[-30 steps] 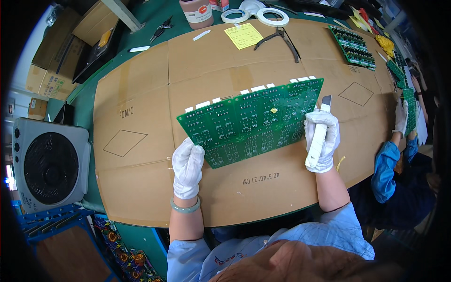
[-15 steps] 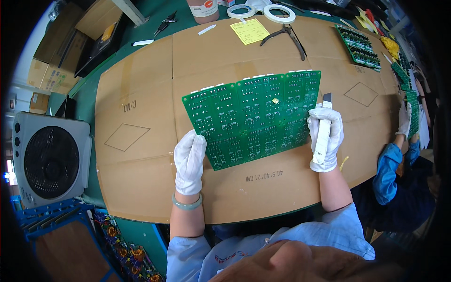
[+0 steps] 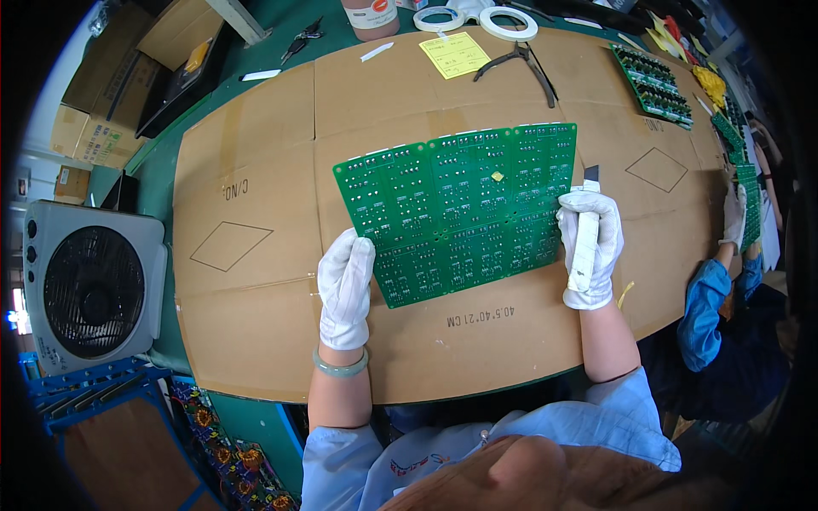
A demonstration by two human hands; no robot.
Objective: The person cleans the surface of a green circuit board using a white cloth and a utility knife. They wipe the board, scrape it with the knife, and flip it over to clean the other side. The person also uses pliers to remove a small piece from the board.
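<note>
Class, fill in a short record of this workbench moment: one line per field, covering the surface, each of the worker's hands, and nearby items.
Surface: flattened cardboard sheet over a green table
Left hand: white glove, gripping the lower left edge of the green circuit board panel
Right hand: white glove, at the panel's right edge, holding a white utility knife
Behind the panel: yellow note, pliers, two tape rolls
Left of the table: grey box fan

A large green circuit board panel point(image 3: 464, 209) is lying on a cardboard sheet point(image 3: 256, 170) covering the table. The gloved left hand point(image 3: 345, 285) is gripping the panel's near left corner, while the gloved right hand point(image 3: 588, 247) is pressing its right edge and clasping a white utility knife point(image 3: 584, 243). A grey fan point(image 3: 89, 285) is sitting to the left.
</note>
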